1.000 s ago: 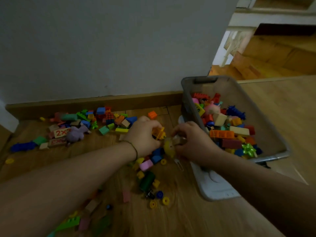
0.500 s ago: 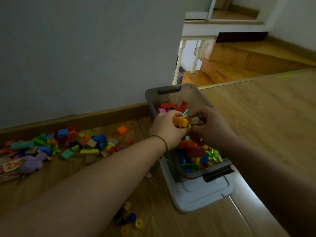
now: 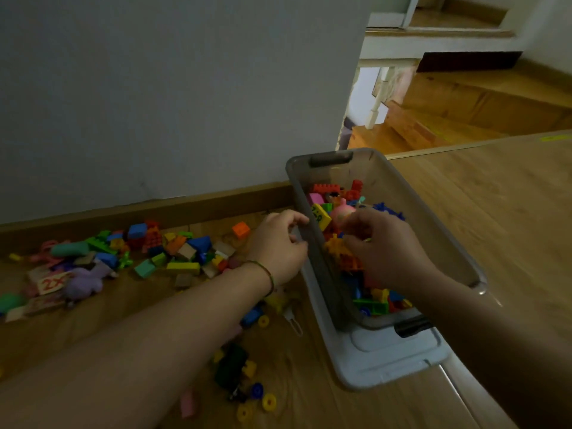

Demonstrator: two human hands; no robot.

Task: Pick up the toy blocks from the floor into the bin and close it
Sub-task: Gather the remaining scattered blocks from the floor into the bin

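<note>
Hanging loosely curled, seemingly empty, the left hand (image 3: 278,246) is nearer the floor blocks (image 3: 182,267) to its left; whether the right hand (image 3: 382,243) holds anything is unclear.

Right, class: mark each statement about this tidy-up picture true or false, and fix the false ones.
1. The bin stands on its pale lid. True.
2. The floor holds no blocks. False: many loose blocks lie left of the bin.
3. The right hand is over the bin's inside. True.
4. The bin is empty. False: coloured blocks cover its bottom.
5. The left hand is beside the stairs. False: it is at the bin's left wall.
</note>
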